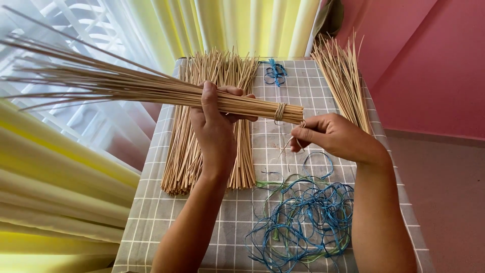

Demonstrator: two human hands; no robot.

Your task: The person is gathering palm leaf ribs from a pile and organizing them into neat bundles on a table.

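No packages, labels, signs or screens show anywhere in this view. Nothing printed or boxed appears at all.

Tan stick bundle (pixel 151 88) horizontal above table, fanned leftward, tan strip (pixel 279 111) wrapped near right end.

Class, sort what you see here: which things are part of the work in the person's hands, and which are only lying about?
In hand:
- left hand gripping the stick bundle
- right hand pinching the tan binding strand

Lying about:
- flat pile of sticks
- second pile of sticks
- blue-green string tangle
- small blue bow
- checked tablecloth
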